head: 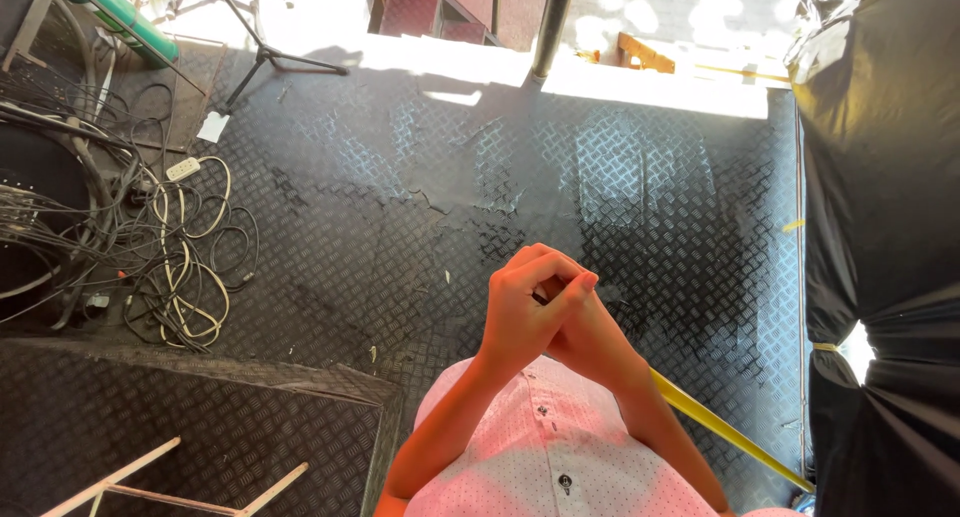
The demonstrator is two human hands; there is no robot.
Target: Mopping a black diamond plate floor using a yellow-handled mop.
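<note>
- Behind the clasped hands, a yellow strip [725, 432] runs partly hidden.
- Left hand [525, 312] wraps right hand [590, 342], fingers [560, 272] curled together; anything held is hidden.

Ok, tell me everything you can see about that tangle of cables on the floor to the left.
The tangle of cables lies on the dark ridged floor mat at the left edge of the view. It mixes thin black leads with pale cream ones, looped loosely over each other. A small white plug block sits at its upper side, and thicker grey cables run off to the left. It lies partly in sun, partly in shade. Neither of the clasped hands touches it.
</note>
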